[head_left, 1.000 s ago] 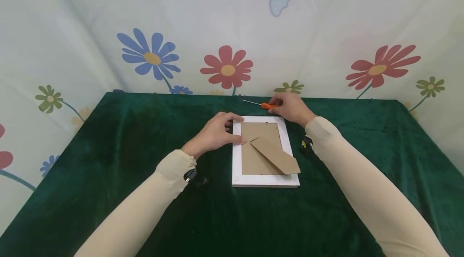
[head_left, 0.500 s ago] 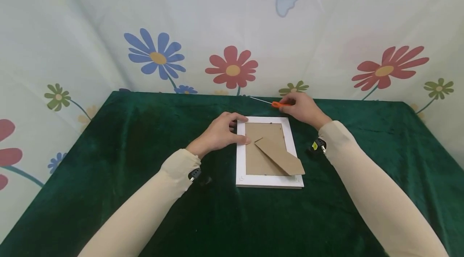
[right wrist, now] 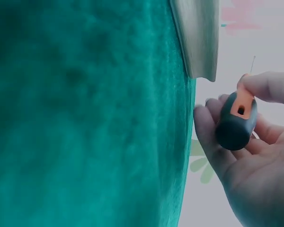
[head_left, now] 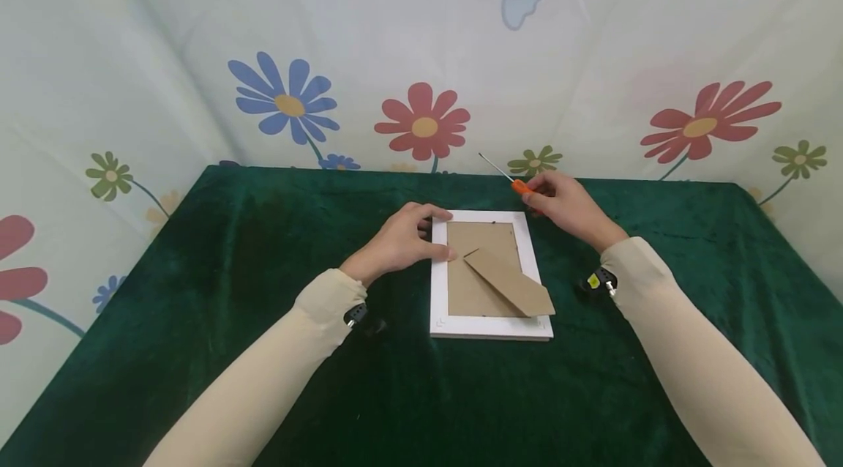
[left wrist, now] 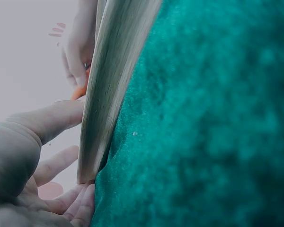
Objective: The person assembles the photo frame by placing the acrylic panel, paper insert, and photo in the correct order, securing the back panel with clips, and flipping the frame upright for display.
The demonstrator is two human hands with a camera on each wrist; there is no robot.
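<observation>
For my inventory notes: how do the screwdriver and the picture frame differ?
The screwdriver is slim, with an orange and black handle; the picture frame is broad, flat and white-bordered. The screwdriver tilts in the right hand; the picture frame lies on the green cloth, touched by the left hand. Each has a hand on it.

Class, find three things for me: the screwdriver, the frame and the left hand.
Screwdriver (right wrist: pixel 235 130): right wrist view, the handle's dark end.
Frame (head_left: pixel 489 326): head view, the white border nearest the person.
Left hand (head_left: pixel 396 240): head view, its back.
</observation>
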